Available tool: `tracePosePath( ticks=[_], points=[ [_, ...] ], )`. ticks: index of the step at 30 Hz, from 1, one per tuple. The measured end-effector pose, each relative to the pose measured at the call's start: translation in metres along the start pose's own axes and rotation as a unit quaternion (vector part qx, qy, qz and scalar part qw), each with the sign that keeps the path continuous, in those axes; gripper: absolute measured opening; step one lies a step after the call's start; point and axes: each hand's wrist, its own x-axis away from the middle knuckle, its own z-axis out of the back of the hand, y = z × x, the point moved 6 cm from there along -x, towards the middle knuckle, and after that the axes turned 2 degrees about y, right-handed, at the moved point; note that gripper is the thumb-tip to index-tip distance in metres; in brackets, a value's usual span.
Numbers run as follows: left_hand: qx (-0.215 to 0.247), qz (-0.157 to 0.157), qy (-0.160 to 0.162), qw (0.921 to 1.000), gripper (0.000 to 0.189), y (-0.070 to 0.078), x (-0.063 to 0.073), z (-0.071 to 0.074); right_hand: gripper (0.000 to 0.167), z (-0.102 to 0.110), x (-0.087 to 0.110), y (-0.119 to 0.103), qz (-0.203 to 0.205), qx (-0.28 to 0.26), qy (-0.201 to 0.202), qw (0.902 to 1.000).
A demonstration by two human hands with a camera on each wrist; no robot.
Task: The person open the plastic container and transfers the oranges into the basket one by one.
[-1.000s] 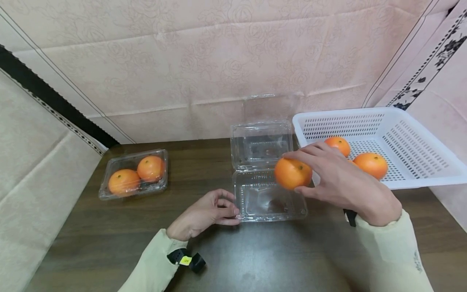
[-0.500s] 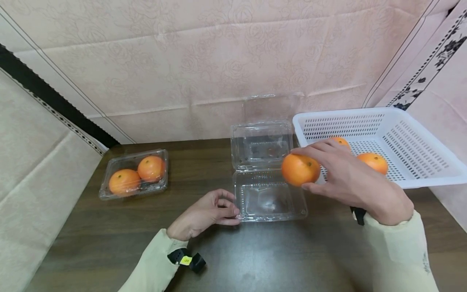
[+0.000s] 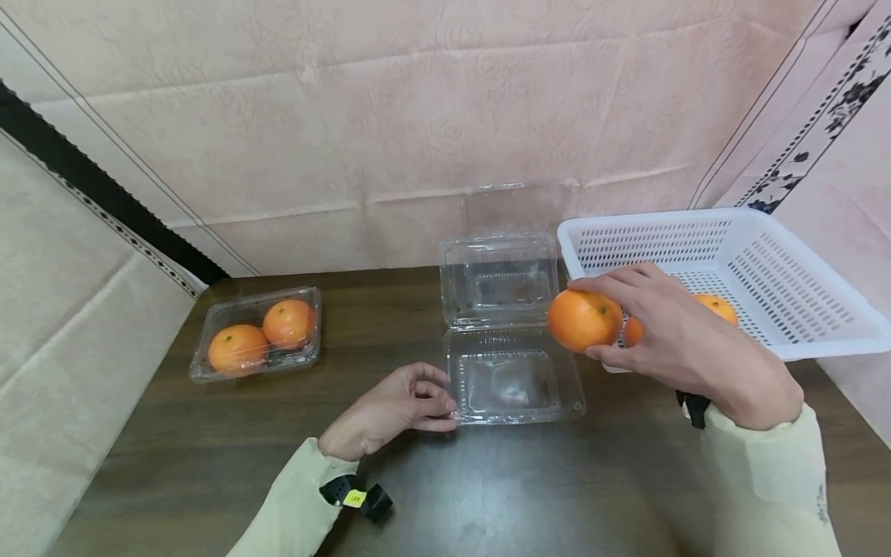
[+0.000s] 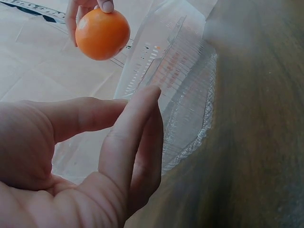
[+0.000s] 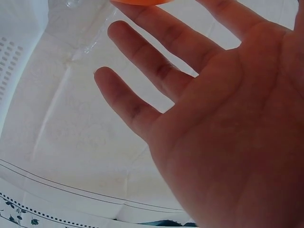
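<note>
My right hand (image 3: 675, 333) holds an orange (image 3: 583, 321) between thumb and fingertips, raised over the right back part of an opened clear plastic clamshell box (image 3: 515, 383). The box's lid (image 3: 500, 282) is tipped back behind its base, and no fruit lies in it. At the front left corner, my left hand (image 3: 400, 404) pinches the rim between thumb and fingers. In the left wrist view, thumb and finger of the left hand (image 4: 118, 156) meet at the box's edge, with the held orange (image 4: 102, 35) beyond. The right wrist view catches only the fruit's underside above the spread fingers.
A white perforated basket (image 3: 800, 350) stands at the back right, with an orange (image 3: 717, 307) in it and another (image 3: 632, 333) partly hidden behind my right hand. To the left sits a closed clear box (image 3: 254, 371) containing two oranges. A patterned cloth (image 3: 390, 139) hangs behind the table.
My right hand has drifted right and slightly back with the orange, uncovering more of the box base and hiding more of the basket's fruit. The left hand has stayed at the corner.
</note>
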Motion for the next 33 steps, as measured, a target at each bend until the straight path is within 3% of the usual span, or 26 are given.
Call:
tracePosePath(
  ticks=[9,22,33],
  points=[
    [0.001,-0.005,-0.006,1.0000,0.048,-0.001,-0.002,-0.003,0.066,0.000,0.003,0.007,-0.004,-0.007,-0.002,1.0000],
    [0.008,-0.011,-0.009,0.9999,0.048,0.000,0.000,0.000,0.068,0.008,0.009,0.017,0.011,-0.023,0.038,0.9989],
    [0.006,-0.009,-0.009,0.9999,0.047,-0.002,0.000,-0.001,0.065,0.013,0.014,0.026,-0.048,-0.031,0.026,0.9980]
  ],
)
